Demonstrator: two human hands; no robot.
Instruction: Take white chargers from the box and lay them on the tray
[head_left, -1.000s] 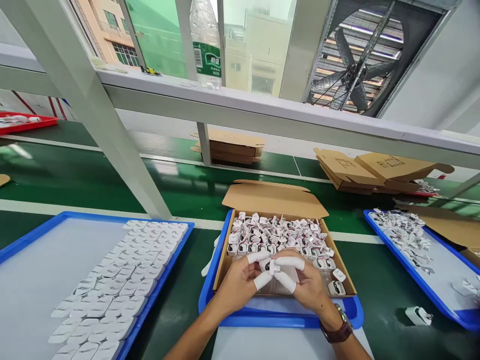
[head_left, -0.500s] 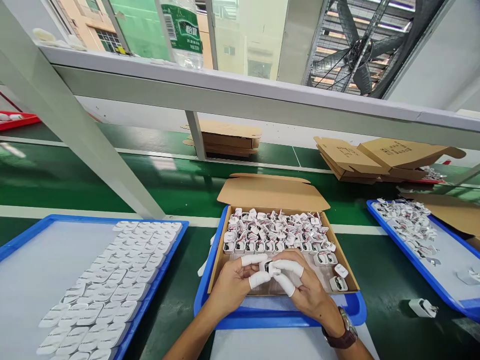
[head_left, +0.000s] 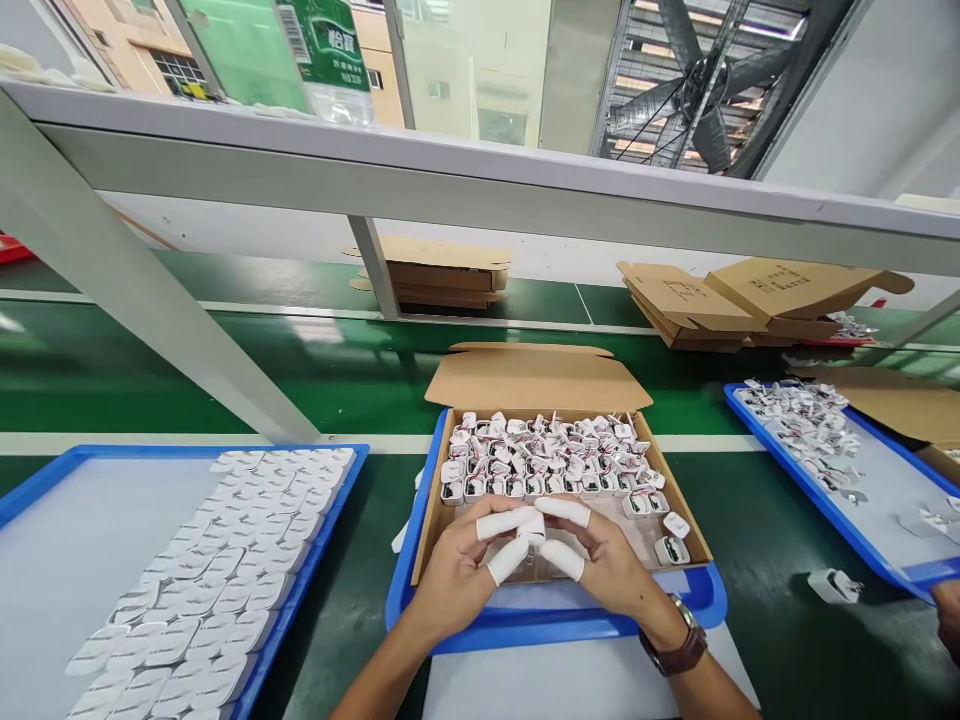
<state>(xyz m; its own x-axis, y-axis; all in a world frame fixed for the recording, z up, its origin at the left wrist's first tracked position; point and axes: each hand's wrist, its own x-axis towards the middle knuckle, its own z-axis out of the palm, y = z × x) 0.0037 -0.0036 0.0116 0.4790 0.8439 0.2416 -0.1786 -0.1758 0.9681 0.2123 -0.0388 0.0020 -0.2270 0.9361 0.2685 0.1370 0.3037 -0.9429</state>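
My left hand point(head_left: 461, 570) and my right hand point(head_left: 607, 568) meet over the near end of an open cardboard box point(head_left: 424, 520). Both wear white finger cots, and their fingertips pinch one small white charger part point(head_left: 534, 530) between them. The box is packed with rows of small white charger parts point(head_left: 540, 462) with wires. It rests in a blue tray point(head_left: 555, 628) on the green belt. A brown watch sits on my right wrist.
A blue tray point(head_left: 45, 480) at left holds rows of white covers point(head_left: 225, 560). Another blue tray point(head_left: 847, 520) at right holds loose white parts; one white part point(head_left: 831, 586) lies on the belt. Flat cardboard boxes point(head_left: 720, 305) lie beyond. A slanted grey post point(head_left: 150, 300) crosses left.
My hands stay together on the small part, fingers shifting slightly around it. The view has drifted a little, moving the box and trays up and left in the picture.
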